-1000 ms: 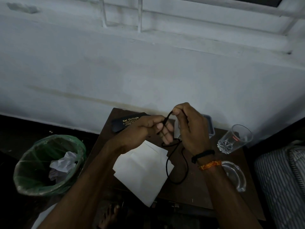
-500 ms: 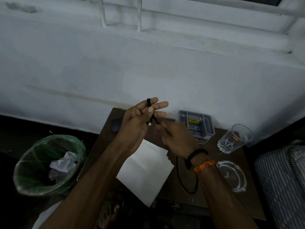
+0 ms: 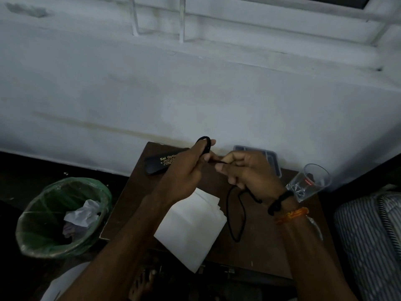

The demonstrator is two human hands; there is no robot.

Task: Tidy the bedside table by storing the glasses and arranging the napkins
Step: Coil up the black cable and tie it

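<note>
Above the brown bedside table (image 3: 267, 253), my left hand (image 3: 186, 170) has a thin black cord (image 3: 233, 216) looped around its fingers. My right hand (image 3: 245, 172) pinches the cord just right of the left fingers, and the loose end hangs in a loop down to the table. A black glasses case (image 3: 160, 162) with gold lettering lies at the table's back left, partly hidden by my left hand. White napkins (image 3: 191, 231) lie in a fanned stack at the front middle. No glasses are visible.
A grey compartment tray (image 3: 273, 157) stands at the back by the wall. A clear drinking glass (image 3: 308, 183) and a glass dish (image 3: 316, 229) sit at the right. A green-lined bin (image 3: 63, 216) with crumpled paper stands left; striped bedding (image 3: 368, 235) lies right.
My left hand has dropped a little, uncovering the glasses case, with the cord wound further round its fingers. My right hand has moved up and right, pulling the cord taut.
</note>
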